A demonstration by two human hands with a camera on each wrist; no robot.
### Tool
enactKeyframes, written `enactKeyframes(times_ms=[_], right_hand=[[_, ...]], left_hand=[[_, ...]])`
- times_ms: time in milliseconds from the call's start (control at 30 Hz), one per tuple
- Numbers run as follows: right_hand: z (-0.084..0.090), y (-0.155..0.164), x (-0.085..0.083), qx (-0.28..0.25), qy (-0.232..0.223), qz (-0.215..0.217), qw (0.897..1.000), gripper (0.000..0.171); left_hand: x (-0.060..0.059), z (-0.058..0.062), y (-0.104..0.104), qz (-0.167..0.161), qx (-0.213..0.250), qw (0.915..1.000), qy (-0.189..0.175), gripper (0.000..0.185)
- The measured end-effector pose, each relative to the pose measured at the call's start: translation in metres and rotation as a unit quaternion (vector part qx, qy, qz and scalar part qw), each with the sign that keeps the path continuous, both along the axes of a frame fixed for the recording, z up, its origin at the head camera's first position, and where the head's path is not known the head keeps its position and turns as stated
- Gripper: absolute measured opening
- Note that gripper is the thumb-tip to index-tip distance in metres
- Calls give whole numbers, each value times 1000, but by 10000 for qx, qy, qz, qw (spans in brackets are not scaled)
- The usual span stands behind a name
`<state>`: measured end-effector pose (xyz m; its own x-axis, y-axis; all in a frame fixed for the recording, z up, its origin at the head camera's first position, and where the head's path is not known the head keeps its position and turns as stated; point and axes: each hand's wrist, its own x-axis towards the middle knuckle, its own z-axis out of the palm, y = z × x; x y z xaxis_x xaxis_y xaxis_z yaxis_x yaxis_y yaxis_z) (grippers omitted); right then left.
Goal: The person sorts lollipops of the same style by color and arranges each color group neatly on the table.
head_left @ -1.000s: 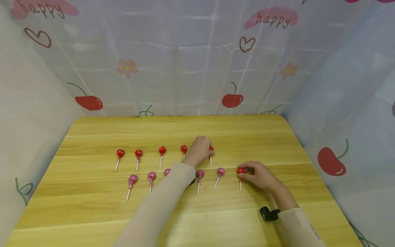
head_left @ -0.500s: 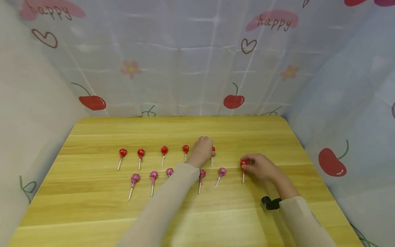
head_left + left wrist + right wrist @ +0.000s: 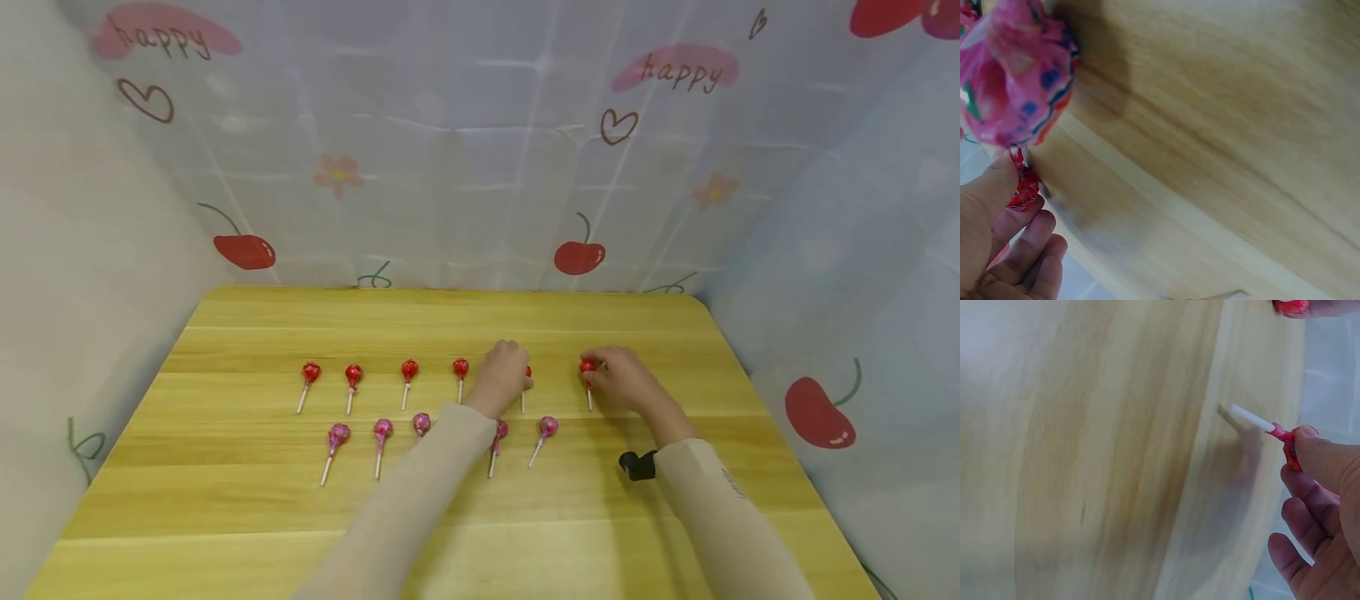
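My left hand [image 3: 500, 379] pinches a red-wrapped lollipop [image 3: 528, 374] by its candy end, at the right of the far row. In the left wrist view, its thumb and forefinger hold the red wrapper [image 3: 1024, 189], while a pink lollipop [image 3: 1019, 81] looms close to the camera. To the right, my right hand [image 3: 624, 379] grips another red lollipop [image 3: 587, 366] between thumb and fingers. Its white stick [image 3: 1251, 418] points away from that hand in the right wrist view, over a shadow on the wood.
Several red lollipops [image 3: 409, 368] lie in a far row on the wooden table [image 3: 225, 508]. Nearer stands a row of pink lollipops [image 3: 383, 428], partly covered by the left sleeve [image 3: 420, 492]. A printed curtain [image 3: 450, 167] rises behind the table.
My right hand has carried its red lollipop away from me, from beside the pink row to the level of the red row. The left hand keeps its place; the head view has shifted slightly.
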<state>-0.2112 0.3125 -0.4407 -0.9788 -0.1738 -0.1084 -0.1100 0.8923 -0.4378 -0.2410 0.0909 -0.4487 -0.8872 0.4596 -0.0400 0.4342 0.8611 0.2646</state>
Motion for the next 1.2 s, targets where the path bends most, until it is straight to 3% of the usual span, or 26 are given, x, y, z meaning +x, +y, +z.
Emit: enactKeyframes(times_ms=[233, 533, 733, 900, 1000, 1200], right_hand=[[-12, -5, -7, 356, 321, 102, 9988, 27], [-18, -8, -6, 441, 321, -53, 9985, 29], [-19, -8, -6, 373, 312, -47, 9988, 29], [-21, -7, -5, 252, 212, 9, 9995, 31], [-20, -5, -6, 205, 186, 126, 9995, 32], [-19, -2, -5, 100, 220, 221, 9995, 37]], left_hand=[[-2, -3, 0, -24, -71, 10000, 11, 24], [-2, -4, 0, -94, -82, 9998, 133, 26], [-2, -4, -1, -100, -169, 9998, 93, 28], [-1, -3, -7, -216, -1, 9994, 257, 28], [-1, -2, -10, -247, 123, 9995, 170, 30], [-9, -8, -10, -240, 247, 9993, 164, 34]])
